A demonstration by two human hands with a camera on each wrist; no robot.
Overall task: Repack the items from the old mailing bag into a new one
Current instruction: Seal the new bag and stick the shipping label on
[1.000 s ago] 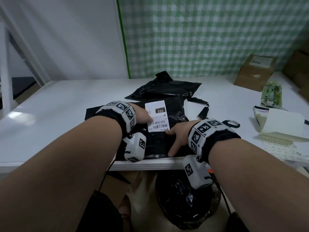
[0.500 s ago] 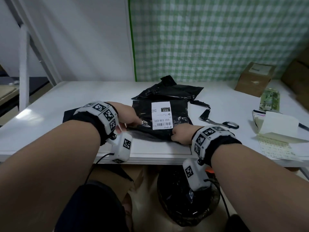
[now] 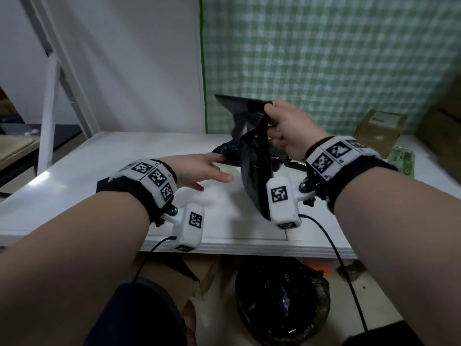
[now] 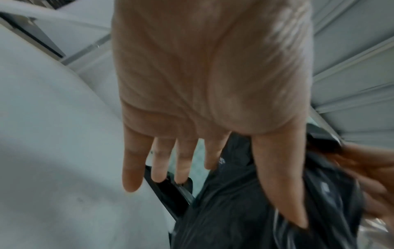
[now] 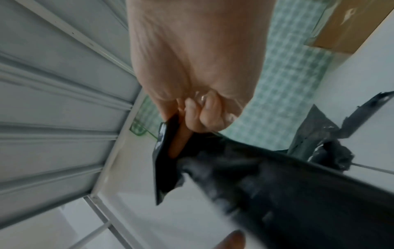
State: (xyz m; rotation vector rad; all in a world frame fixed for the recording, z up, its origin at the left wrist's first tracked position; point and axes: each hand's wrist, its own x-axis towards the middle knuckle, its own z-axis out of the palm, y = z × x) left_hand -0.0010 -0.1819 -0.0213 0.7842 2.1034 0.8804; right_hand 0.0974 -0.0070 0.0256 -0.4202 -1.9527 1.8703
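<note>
My right hand [image 3: 282,126] pinches the top edge of a black mailing bag [image 3: 254,166] and holds it up over the white table [image 3: 124,191], so the bag hangs crumpled with its lower end near the front edge. In the right wrist view the fingers [image 5: 192,114] curl round the bag's glossy rim [image 5: 164,151]. My left hand [image 3: 204,168] hovers low over the table, fingers straight and spread, its fingertips by the bag's lower left fold. The left wrist view shows the thumb [image 4: 277,176] lying along the black plastic [image 4: 234,210]. No label shows on the bag.
A torn black bag [image 5: 324,134] lies on the table behind. A cardboard box [image 3: 379,128] and a green packet [image 3: 401,161] stand at the far right. A flat black piece [image 3: 107,183] lies under my left wrist. A bin with a black liner [image 3: 282,300] sits below the table edge.
The labelled black bag lay flat under both hands; now my right hand has lifted it upright off the table, and my left hand has let go and opened beside it.
</note>
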